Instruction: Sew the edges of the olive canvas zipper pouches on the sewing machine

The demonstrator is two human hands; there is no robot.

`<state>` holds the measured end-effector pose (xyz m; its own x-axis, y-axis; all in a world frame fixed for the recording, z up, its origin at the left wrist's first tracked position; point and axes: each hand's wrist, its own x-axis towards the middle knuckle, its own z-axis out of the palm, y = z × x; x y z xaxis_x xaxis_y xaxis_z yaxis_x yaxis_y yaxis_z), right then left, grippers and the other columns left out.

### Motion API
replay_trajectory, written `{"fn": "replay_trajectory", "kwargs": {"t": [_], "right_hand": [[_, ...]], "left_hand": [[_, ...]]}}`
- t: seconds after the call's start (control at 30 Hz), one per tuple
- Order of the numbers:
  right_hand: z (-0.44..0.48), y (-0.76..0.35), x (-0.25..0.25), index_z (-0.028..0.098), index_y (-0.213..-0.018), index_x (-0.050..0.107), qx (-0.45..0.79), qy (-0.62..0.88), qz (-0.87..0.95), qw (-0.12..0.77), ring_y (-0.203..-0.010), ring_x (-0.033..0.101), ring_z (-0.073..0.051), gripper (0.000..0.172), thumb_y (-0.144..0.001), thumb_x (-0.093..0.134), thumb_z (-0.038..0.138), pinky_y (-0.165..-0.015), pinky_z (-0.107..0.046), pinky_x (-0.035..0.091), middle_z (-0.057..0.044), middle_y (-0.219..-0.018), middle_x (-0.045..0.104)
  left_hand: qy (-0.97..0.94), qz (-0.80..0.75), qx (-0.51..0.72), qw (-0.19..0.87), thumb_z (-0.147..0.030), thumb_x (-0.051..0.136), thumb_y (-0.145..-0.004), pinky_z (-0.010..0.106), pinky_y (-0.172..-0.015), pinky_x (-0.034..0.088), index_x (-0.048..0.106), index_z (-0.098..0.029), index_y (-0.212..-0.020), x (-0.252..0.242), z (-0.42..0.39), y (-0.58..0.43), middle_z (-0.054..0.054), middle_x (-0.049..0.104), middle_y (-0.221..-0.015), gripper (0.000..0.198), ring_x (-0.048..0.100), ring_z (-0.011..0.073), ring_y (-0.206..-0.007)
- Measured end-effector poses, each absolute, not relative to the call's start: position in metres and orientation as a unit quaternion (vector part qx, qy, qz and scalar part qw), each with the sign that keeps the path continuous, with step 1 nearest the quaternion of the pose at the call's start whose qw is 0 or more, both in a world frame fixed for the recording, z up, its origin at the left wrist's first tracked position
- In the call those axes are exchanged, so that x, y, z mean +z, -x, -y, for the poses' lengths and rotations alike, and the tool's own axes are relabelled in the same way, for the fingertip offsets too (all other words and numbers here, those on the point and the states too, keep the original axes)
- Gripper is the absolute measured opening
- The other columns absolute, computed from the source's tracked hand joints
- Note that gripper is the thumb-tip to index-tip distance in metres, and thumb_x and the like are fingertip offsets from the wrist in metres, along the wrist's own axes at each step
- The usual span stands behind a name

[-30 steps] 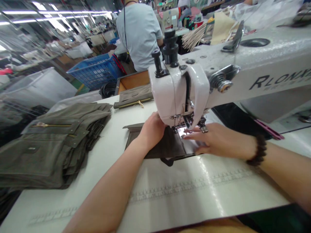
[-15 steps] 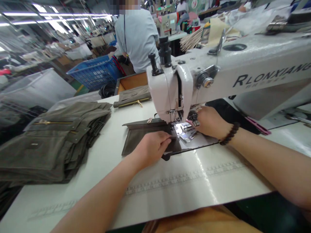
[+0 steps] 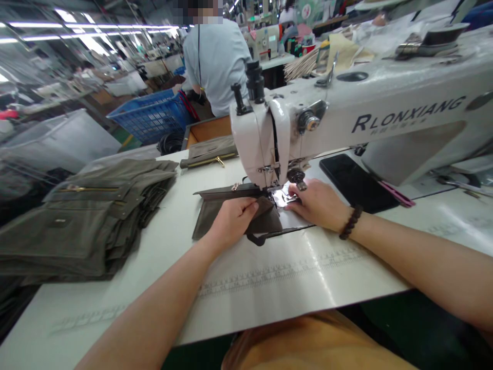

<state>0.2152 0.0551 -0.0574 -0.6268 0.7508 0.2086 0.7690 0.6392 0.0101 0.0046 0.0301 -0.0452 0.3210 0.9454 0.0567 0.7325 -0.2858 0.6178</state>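
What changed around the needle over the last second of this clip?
The left hand drew back from beside the sewing machine head and now pinches the fabric piece at its near edge. The right hand slid in closer under that head. The fabric stack and phone stayed put.

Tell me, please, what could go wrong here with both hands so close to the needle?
1. The right hand has its fingertips right beside the needle area of the sewing machine; if the machine ran, a finger could be struck.
2. The left hand bunches the fabric piece in its grip, so the piece might feed in creased or skewed.
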Motion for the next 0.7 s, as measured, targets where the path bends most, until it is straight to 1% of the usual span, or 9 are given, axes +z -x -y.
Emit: {"fn": "replay_trajectory", "kwargs": {"t": [0.1,0.17,0.23,0.3,0.4,0.47,0.6,0.7], "right_hand": [[-0.047,-0.213,-0.057,0.016,-0.080,0.055,-0.064,0.323,0.940,0.086,-0.070,0.046,-0.017,0.014,-0.083,0.049,0.028,-0.059,-0.028,0.024,-0.005,-0.076,0.055],[-0.044,-0.212,-0.059,0.015,-0.077,0.055,-0.100,0.242,0.960,0.099,-0.069,0.045,-0.016,0.015,-0.085,0.046,0.025,-0.059,-0.029,0.024,-0.004,-0.074,0.054],[-0.044,-0.210,-0.062,0.013,-0.074,0.055,-0.137,0.196,0.964,0.119,-0.065,0.044,-0.016,0.018,-0.086,0.042,0.018,-0.058,-0.030,0.023,-0.004,-0.070,0.053],[-0.044,-0.209,-0.064,0.013,-0.075,0.055,-0.147,0.184,0.963,0.129,-0.063,0.043,-0.016,0.018,-0.086,0.041,0.015,-0.058,-0.030,0.023,-0.004,-0.069,0.053],[-0.044,-0.208,-0.066,0.012,-0.082,0.056,-0.144,0.160,0.967,0.137,-0.063,0.043,-0.015,0.020,-0.088,0.039,0.020,-0.058,-0.030,0.024,-0.003,-0.069,0.053],[-0.042,-0.208,-0.065,0.011,-0.084,0.057,-0.152,0.141,0.966,0.151,-0.061,0.042,-0.014,0.021,-0.088,0.039,0.020,-0.058,-0.030,0.025,-0.003,-0.068,0.053],[-0.036,-0.208,-0.062,0.009,-0.080,0.057,-0.168,0.130,0.961,0.177,-0.059,0.041,-0.014,0.019,-0.086,0.039,0.011,-0.057,-0.030,0.025,-0.003,-0.065,0.051],[-0.031,-0.207,-0.060,0.010,-0.073,0.058,-0.156,0.124,0.963,0.179,-0.059,0.040,-0.014,0.020,-0.084,0.041,0.010,-0.056,-0.029,0.025,-0.003,-0.064,0.050]], "left_hand": [[-0.756,-0.562,0.227,0.247,-0.024,0.039,-0.082,0.024,-0.061,0.038,0.063,-0.014,-0.075,-0.046,-0.028,-0.007,0.001,0.063,-0.071,0.027,0.057,0.0165,-0.068],[-0.748,-0.568,0.238,0.248,-0.024,0.039,-0.082,0.024,-0.062,0.039,0.064,-0.014,-0.076,-0.047,-0.027,-0.008,0.001,0.064,-0.073,0.028,0.057,0.0169,-0.070],[-0.745,-0.570,0.245,0.244,-0.024,0.039,-0.083,0.024,-0.062,0.039,0.064,-0.014,-0.077,-0.047,-0.026,-0.010,0.002,0.064,-0.073,0.028,0.057,0.0167,-0.070],[-0.748,-0.568,0.247,0.237,-0.023,0.039,-0.083,0.024,-0.061,0.039,0.064,-0.013,-0.076,-0.047,-0.026,-0.011,0.002,0.064,-0.071,0.027,0.057,0.0160,-0.067],[-0.758,-0.560,0.249,0.222,-0.021,0.040,-0.083,0.024,-0.060,0.039,0.063,-0.013,-0.074,-0.046,-0.026,-0.012,0.002,0.063,-0.070,0.026,0.056,0.0153,-0.065],[-0.762,-0.559,0.251,0.210,-0.021,0.040,-0.083,0.025,-0.060,0.040,0.063,-0.013,-0.073,-0.047,-0.026,-0.012,0.002,0.064,-0.070,0.026,0.056,0.0152,-0.065],[-0.785,-0.533,0.263,0.173,-0.015,0.044,-0.080,0.026,-0.064,0.044,0.064,-0.013,-0.081,-0.050,-0.023,-0.013,0.004,0.066,-0.077,0.020,0.059,0.0155,-0.069],[-0.813,-0.486,0.288,0.141,-0.011,0.047,-0.076,0.026,-0.071,0.046,0.062,-0.013,-0.087,-0.054,-0.020,-0.013,0.005,0.066,-0.084,0.019,0.060,0.0155,-0.076]]}}
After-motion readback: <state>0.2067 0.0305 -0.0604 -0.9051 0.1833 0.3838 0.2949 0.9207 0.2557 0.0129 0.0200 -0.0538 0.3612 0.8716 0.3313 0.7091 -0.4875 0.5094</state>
